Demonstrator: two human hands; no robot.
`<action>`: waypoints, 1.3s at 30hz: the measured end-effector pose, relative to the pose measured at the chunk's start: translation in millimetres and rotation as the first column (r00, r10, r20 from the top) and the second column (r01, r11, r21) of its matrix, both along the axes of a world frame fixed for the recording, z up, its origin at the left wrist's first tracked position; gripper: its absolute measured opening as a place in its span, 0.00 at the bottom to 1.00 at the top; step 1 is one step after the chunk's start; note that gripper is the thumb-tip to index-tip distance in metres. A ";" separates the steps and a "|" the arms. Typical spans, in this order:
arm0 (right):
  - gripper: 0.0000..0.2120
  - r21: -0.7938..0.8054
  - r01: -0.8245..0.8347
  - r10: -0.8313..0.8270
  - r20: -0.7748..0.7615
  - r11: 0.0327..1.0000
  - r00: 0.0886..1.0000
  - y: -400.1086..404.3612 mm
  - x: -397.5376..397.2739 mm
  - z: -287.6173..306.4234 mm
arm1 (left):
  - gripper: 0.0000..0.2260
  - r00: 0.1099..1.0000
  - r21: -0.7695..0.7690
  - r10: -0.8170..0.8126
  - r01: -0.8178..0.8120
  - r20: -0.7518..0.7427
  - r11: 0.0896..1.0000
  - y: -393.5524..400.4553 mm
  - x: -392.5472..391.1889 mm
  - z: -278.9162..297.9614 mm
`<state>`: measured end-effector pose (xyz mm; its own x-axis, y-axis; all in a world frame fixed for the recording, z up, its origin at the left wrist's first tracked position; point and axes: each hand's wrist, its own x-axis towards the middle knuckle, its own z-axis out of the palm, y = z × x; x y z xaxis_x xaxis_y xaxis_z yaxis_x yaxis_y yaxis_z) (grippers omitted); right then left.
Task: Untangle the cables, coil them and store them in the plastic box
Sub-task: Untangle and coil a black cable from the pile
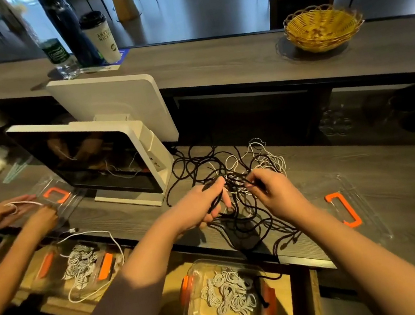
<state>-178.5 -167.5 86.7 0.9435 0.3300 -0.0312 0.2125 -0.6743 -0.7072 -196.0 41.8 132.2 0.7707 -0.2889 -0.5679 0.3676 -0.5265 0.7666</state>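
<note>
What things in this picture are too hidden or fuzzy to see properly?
- Head view: how many cables make up the tangle; they cross over each other, and the left hand and right hand cover part.
- The cup lettering: too blurred to read.
- Under-counter shelf: too dark.
- Second person's arms: cut off by the left edge.

I have both forearms reaching forward and converging over the tangle of black cables [232, 180]. My left hand [203, 207] sits at the tangle's left edge, fingers curled around a black strand. My right hand [269, 191] sits at its right edge, knuckles up, thumb and forefinger pinching another black strand.
</note>
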 end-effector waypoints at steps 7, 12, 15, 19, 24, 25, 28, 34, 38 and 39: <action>0.06 -0.151 0.313 -0.315 0.014 0.938 0.949 -26.1 5.8 -54.3 | 0.29 0.930 -0.429 0.361 -0.351 -0.061 0.832 7.5 -9.1 -10.9; 0.17 0.141 0.524 -0.489 -0.222 0.840 0.844 -36.6 17.0 -34.3 | 0.28 0.935 -0.443 0.351 -0.331 -0.037 0.833 8.7 -14.1 -10.7; 0.23 0.118 0.599 -0.540 -0.321 0.792 0.778 -41.4 26.4 -25.5 | 0.27 0.940 -0.445 0.341 -0.314 -0.021 0.838 3.0 -18.6 -10.3; 0.29 0.117 0.612 -0.479 -0.515 0.782 0.711 -49.7 33.0 -18.4 | 0.26 0.935 -0.450 0.353 -0.326 -0.025 0.831 -1.8 -20.6 -9.2; 0.23 0.136 0.549 -0.432 -0.475 0.825 0.767 -58.0 31.6 -15.0 | 0.27 0.901 -0.479 0.432 -0.389 -0.021 0.787 -0.5 -19.2 -5.9; 0.19 0.120 0.533 -0.430 -0.457 0.838 0.779 -59.2 31.8 -14.7 | 0.27 0.893 -0.494 0.450 -0.404 -0.028 0.770 0.2 -18.8 -5.5; 0.05 0.078 0.508 -0.426 -0.446 0.858 0.787 -62.0 33.0 -13.7 | 0.27 0.876 -0.503 0.483 -0.425 -0.017 0.753 0.8 -19.1 -2.0; 0.18 -0.386 0.341 -0.457 -0.265 0.857 0.849 -51.4 24.1 2.9 | 0.25 0.932 -0.256 0.323 -0.276 0.166 0.927 -15.0 -22.7 9.7; 0.29 -0.538 0.346 -0.516 -0.202 0.769 0.832 -43.8 10.7 14.7 | 0.24 0.940 -0.119 0.232 -0.207 0.251 0.971 -28.1 -25.0 15.7; 0.29 -0.505 0.363 -0.507 -0.180 0.783 0.843 -44.0 7.1 18.3 | 0.24 0.942 -0.098 0.213 -0.193 0.260 0.976 -31.0 -25.8 17.4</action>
<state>-171.4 -211.5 105.1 0.9027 -0.2310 -0.3630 -0.3465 -0.8905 -0.2950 -221.8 10.8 149.6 0.9376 -0.1421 -0.3173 0.2378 -0.4035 0.8836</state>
